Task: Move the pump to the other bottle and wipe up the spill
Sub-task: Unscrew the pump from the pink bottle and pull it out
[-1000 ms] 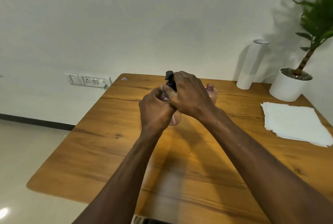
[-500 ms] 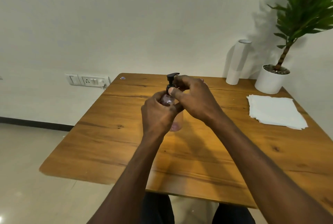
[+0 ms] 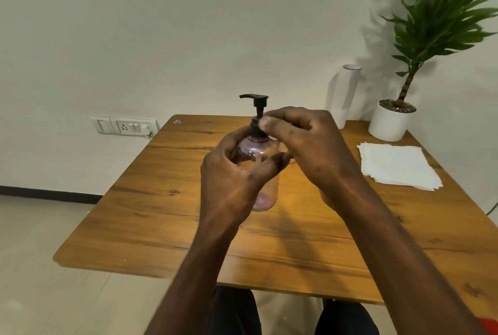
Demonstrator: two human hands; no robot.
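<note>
A clear pink bottle point(image 3: 265, 192) stands on the wooden table point(image 3: 161, 213), with my left hand point(image 3: 234, 173) wrapped around its body. A black pump point(image 3: 257, 108) sits in the bottle's neck, its spout pointing left. My right hand point(image 3: 307, 143) pinches the pump's collar between thumb and fingers. The other bottle is hidden behind my right hand. I see no spill on the tabletop.
A stack of white paper towels point(image 3: 398, 165) lies at the right of the table. Behind it stand a white potted plant point(image 3: 390, 121) and a tall white cylinder point(image 3: 346, 95) by the wall. A wall socket point(image 3: 125, 126) is at the left.
The view has pulled back and tilted down. The pump head stands higher and clear of my right hand, which now grips only the collar. The second bottle is no longer visible.
</note>
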